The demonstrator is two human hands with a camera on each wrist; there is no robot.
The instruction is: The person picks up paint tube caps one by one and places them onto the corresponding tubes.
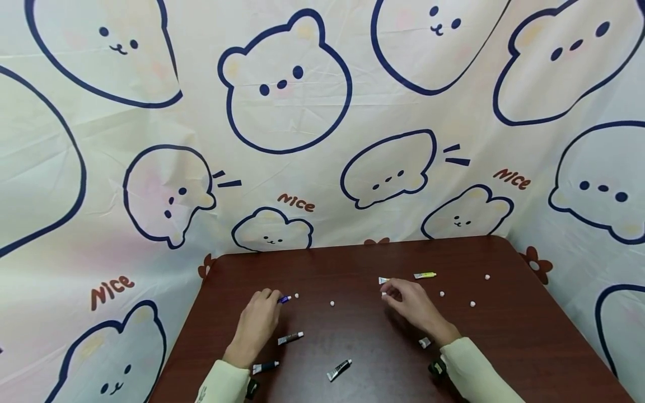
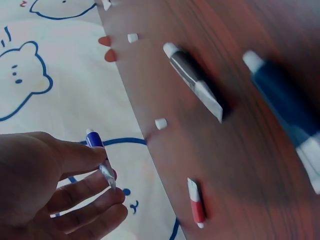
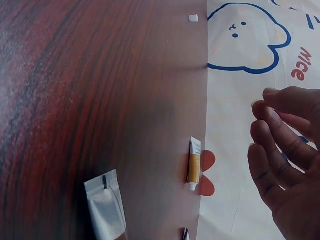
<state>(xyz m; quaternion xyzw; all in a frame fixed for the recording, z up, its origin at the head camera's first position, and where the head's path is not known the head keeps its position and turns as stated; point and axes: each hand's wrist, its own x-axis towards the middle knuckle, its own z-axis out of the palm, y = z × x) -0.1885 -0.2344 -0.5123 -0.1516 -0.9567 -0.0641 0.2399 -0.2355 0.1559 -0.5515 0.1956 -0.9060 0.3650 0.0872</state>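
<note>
Blue-and-silver slim squeeze tube, white-tipped point(image 2: 95, 140): one, pinched by thumb and finger of the left hand point(image 1: 258, 316), over the left part of a dark brown wood-grain table point(image 1: 393, 364); best held lightly, tip exposed. Right hand point(image 1: 415, 305): fingertips close together at a small white piece point(image 1: 384, 293); whether gripped, cannot tell.

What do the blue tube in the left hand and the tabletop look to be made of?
The blue tube: probably thin metal or foil laminate, somewhat shiny; its tail looks silvery and flattened. The tabletop: dark, semi-gloss wood or wood-look laminate; streaky grain and soft reflections show.
</note>
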